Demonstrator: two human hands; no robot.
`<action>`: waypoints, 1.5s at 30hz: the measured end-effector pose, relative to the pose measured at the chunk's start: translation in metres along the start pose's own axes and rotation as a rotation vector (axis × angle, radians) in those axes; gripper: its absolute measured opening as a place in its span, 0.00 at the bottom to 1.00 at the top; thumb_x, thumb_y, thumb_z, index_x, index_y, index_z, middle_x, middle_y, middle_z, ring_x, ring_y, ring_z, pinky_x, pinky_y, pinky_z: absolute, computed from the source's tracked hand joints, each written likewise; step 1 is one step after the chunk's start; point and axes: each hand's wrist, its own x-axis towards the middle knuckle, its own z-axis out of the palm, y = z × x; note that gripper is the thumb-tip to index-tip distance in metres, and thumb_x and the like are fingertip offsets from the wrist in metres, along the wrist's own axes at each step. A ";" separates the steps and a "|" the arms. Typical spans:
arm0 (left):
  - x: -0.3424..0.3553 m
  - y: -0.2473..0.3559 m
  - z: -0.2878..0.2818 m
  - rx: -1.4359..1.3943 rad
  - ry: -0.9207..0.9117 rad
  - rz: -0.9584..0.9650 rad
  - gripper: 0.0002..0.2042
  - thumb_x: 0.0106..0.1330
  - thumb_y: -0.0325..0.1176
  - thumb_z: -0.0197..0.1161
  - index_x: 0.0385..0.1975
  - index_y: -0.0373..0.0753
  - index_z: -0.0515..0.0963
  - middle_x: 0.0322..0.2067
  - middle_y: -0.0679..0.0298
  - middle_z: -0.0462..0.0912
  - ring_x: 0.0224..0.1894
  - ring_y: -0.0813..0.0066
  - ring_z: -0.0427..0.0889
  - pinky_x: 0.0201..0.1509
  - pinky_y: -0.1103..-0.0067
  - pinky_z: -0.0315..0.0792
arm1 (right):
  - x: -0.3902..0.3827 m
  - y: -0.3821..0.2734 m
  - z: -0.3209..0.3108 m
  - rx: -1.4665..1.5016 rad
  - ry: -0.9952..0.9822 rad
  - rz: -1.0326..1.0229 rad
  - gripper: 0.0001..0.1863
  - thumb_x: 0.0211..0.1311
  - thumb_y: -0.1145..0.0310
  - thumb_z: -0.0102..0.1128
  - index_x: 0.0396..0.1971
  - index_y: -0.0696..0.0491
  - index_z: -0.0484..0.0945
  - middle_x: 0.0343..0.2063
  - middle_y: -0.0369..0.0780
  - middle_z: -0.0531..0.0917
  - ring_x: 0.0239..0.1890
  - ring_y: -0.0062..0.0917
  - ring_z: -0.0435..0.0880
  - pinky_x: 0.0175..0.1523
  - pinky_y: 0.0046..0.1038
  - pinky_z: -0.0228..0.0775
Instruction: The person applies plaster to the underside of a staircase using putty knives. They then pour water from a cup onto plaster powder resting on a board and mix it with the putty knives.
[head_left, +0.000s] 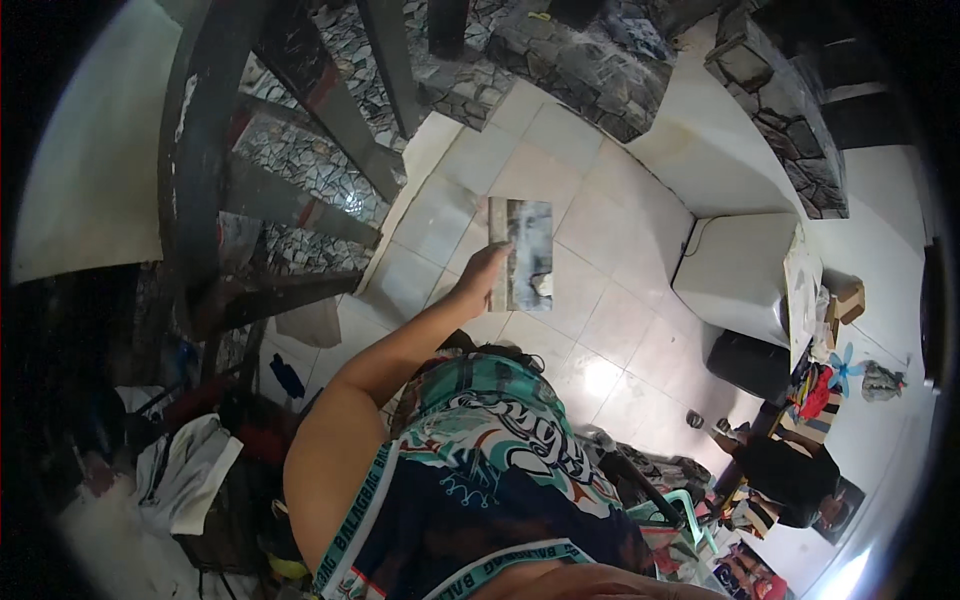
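The left hand (486, 280) is closed on the left edge of a flat panel (530, 237), holding it out in front of the body, over the tiled floor (575, 215). What seems to be the thumb lies on the near face; the other fingers are hard to make out, so how firmly they press behind cannot be told. The right hand is out of view, and the panel has no other support in sight.

The likeliest fault is a tilt: gripped at one side only, the panel could twist under its own weight, its free right edge dropping. If the hold loosened, it could fall onto the hard tiles and chip or bend a corner. A pale patch sits low on its right side; whether it is loose cannot be told, but if it is, a tilt could shed it.

A swing to the left could knock the panel on the dark railing (330, 110). Walking with eyes on it, the wearer could step on the blue thing (286, 375) lying on the floor.
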 end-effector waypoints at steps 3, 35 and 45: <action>0.001 -0.001 -0.008 -0.060 0.016 0.023 0.21 0.64 0.45 0.55 0.52 0.39 0.68 0.43 0.60 0.77 0.45 0.65 0.80 0.48 0.64 0.77 | 0.008 -0.005 -0.004 0.083 0.010 -0.061 0.16 0.57 0.62 0.56 0.32 0.62 0.78 0.22 0.46 0.80 0.24 0.39 0.78 0.29 0.37 0.69; -0.053 0.020 0.010 -0.113 0.072 0.085 0.24 0.66 0.43 0.54 0.56 0.34 0.65 0.49 0.56 0.75 0.51 0.62 0.77 0.54 0.67 0.72 | 0.089 -0.059 0.133 -0.006 -0.104 -0.310 0.19 0.51 0.58 0.60 0.26 0.63 0.80 0.24 0.54 0.81 0.29 0.46 0.82 0.36 0.41 0.73; -0.085 0.026 -0.013 -0.078 0.053 0.043 0.24 0.64 0.44 0.56 0.53 0.34 0.68 0.45 0.58 0.76 0.45 0.65 0.79 0.49 0.68 0.75 | 0.050 -0.106 0.034 0.376 0.022 0.068 0.15 0.53 0.65 0.58 0.32 0.64 0.78 0.28 0.57 0.81 0.36 0.52 0.79 0.42 0.43 0.70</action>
